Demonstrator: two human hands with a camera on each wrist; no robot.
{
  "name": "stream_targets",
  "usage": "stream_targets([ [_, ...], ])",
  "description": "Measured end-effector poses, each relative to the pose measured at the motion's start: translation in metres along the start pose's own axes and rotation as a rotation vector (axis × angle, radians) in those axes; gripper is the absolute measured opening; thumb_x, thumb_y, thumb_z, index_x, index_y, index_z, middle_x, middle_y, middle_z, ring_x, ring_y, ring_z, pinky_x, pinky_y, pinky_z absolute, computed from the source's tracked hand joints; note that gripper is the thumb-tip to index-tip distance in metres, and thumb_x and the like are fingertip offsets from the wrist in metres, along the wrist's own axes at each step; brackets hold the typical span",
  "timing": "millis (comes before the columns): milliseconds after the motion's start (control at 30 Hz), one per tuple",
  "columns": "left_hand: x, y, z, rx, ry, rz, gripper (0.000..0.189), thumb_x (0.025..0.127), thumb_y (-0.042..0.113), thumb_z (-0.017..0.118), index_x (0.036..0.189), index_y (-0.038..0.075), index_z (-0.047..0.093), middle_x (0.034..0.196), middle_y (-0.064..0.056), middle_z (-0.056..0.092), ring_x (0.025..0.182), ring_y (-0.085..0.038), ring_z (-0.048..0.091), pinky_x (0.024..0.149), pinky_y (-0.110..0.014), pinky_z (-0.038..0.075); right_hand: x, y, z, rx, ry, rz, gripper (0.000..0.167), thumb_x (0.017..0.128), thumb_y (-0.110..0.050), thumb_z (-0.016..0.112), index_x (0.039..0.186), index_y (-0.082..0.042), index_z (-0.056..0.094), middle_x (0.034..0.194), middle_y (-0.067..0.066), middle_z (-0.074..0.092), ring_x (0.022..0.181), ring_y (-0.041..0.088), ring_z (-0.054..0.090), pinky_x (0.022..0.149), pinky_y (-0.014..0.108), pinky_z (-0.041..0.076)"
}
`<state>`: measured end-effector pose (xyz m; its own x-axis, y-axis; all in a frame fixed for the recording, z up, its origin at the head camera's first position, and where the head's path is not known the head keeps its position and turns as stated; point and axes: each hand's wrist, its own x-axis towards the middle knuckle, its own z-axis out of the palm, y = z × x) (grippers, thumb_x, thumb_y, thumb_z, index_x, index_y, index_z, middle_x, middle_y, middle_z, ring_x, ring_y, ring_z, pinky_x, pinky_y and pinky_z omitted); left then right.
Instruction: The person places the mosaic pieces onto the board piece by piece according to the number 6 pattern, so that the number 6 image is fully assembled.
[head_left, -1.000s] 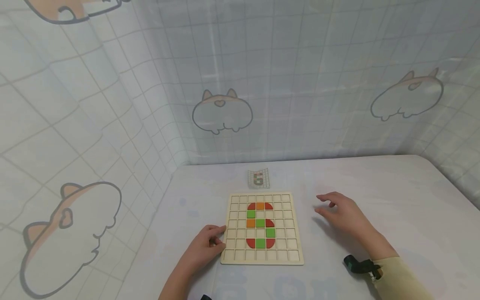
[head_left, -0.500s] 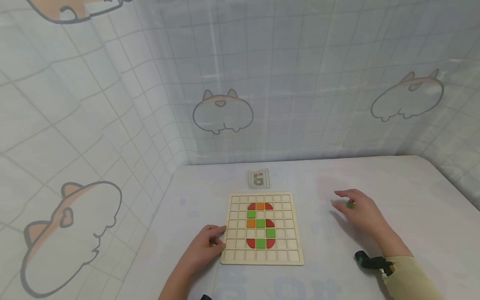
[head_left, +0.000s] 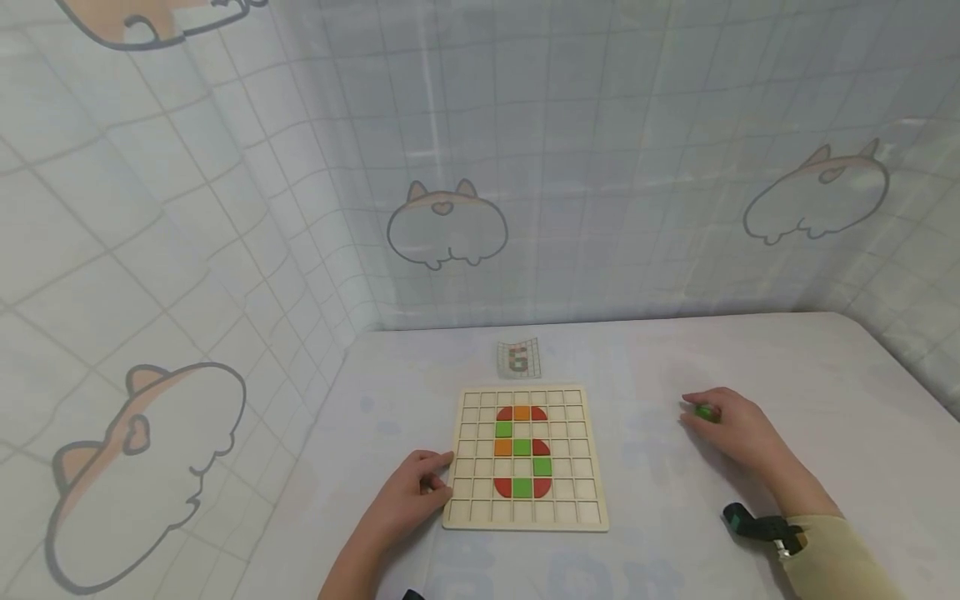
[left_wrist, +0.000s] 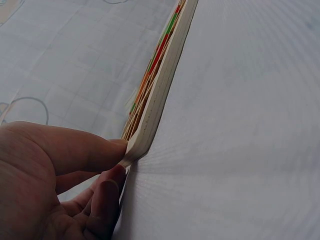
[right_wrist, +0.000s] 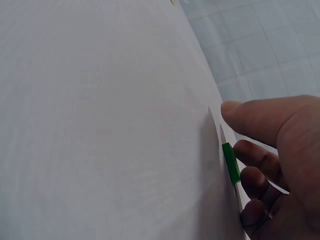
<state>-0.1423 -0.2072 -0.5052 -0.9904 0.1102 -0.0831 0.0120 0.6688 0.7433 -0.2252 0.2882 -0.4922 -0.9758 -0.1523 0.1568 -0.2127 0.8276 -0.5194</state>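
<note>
A square wooden grid board (head_left: 471,510) lies on the table, with red, orange and green pieces set in its cells. My left hand (head_left: 411,492) rests at the board's left edge; in the left wrist view the thumb touches the corner of the board (left_wrist: 150,120), the other fingers curling below. To the right of the board, my right hand (head_left: 738,425) is low over the table around a green tile (head_left: 707,412). In the right wrist view, the green tile (right_wrist: 231,162) stands beside the fingertips while the thumb is apart from it.
A small printed card (head_left: 518,358) with a coloured grid figure lies behind the board. Cloth covers the table (head_left: 630,500), and a hanging grid-patterned cloth (head_left: 600,167) walls the back and sides.
My right hand has moved rightward, away from the board, and now surrounds the green tile, which came into sight half a second ago. The left hand and board have stayed put.
</note>
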Motion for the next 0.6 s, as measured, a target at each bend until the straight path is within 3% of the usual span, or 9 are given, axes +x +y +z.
stream_targets([
  [233,0.001,-0.001,0.0,0.003,-0.004,-0.007,0.052,0.084,0.013,0.076,0.134,0.01,0.062,0.115,-0.002,0.053,0.087,-0.015,0.054,0.071,-0.028,0.045,-0.001,0.003,-0.002,-0.034,-0.002,-0.014,0.037,0.089,-0.02,0.072,0.118,0.003,0.068,0.116,0.027,0.061,0.106,0.046,0.057,0.086,0.059,0.045],
  [600,0.0,-0.001,0.0,-0.01,-0.003,-0.005,0.052,0.084,0.012,0.076,0.134,0.009,0.062,0.115,-0.002,0.053,0.086,-0.015,0.054,0.072,-0.028,0.045,-0.005,0.013,-0.009,-0.063,-0.033,-0.044,0.037,0.087,-0.018,0.075,0.117,0.002,0.069,0.111,0.023,0.063,0.089,0.032,0.06,0.076,0.052,0.048],
])
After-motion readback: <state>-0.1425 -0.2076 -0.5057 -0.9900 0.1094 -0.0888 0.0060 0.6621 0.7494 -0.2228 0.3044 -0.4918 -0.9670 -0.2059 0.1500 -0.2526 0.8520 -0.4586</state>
